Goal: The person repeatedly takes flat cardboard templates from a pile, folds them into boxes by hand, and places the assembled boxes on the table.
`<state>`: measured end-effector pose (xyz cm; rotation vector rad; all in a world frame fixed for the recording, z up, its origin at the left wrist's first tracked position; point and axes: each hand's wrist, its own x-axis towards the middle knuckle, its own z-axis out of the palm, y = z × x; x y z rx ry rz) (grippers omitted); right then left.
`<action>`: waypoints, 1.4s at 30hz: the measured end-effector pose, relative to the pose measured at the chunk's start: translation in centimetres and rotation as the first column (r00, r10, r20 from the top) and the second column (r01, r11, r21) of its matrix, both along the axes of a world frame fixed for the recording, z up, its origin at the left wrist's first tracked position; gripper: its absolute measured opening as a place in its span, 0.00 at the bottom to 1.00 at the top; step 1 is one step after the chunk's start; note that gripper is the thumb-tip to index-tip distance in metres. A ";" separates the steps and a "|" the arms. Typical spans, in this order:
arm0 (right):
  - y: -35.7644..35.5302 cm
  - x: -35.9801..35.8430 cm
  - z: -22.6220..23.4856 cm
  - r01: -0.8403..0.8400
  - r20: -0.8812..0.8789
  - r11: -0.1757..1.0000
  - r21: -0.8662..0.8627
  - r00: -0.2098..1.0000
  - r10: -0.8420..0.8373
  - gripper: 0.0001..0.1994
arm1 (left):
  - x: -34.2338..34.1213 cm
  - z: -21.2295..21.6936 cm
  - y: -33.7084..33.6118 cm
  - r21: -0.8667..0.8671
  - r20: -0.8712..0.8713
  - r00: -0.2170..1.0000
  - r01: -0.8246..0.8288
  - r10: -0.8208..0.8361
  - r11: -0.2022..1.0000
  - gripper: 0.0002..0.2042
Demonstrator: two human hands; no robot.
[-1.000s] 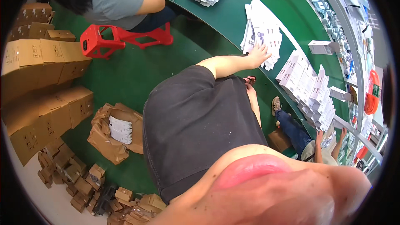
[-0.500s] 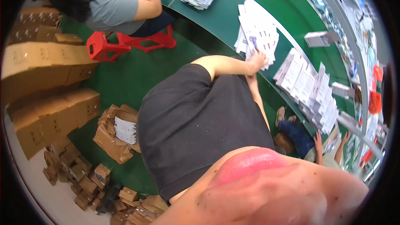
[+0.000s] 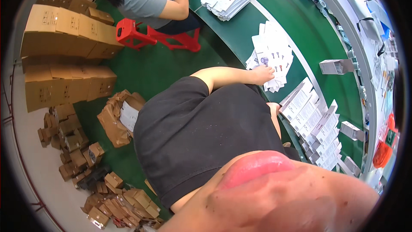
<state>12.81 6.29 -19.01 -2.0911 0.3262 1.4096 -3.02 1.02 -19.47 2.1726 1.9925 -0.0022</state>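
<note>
Green belt table curving across the top, strewn with a loose fan of white printed cartons and, nearer, a tidy row of folded white boxes. Left hand flat, fingers spread on the fan's near edge, pinching nothing. Right hand out of view (state impossible to tell). Risk, as a judgement: a sideways drag scattering the loose cartons off the belt edge.

A fanned stack of white printed flat cartons lies on the green table.
</note>
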 end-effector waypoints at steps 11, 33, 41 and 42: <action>-1.6 0.6 -10.3 -0.114 0.674 0.976 -0.186 0.708 0.211 0.23 | -0.6 1.5 0.9 -0.021 0.144 0.989 -0.037 0.039 0.999 0.23; 1.5 1.8 -20.1 -0.105 0.878 0.967 -0.234 0.404 0.256 0.20 | -1.8 1.4 7.6 -0.426 0.253 0.871 -0.290 0.421 0.857 0.15; -0.4 1.0 -14.6 -0.052 0.926 0.979 -0.196 0.319 0.202 0.20 | -3.8 -0.5 11.2 -0.690 0.423 0.449 -0.403 0.787 0.601 0.21; -1.0 0.6 -12.8 -0.038 0.930 0.980 -0.196 0.309 0.199 0.20 | -3.5 -0.3 11.4 -0.683 0.419 0.442 -0.422 0.793 0.596 0.21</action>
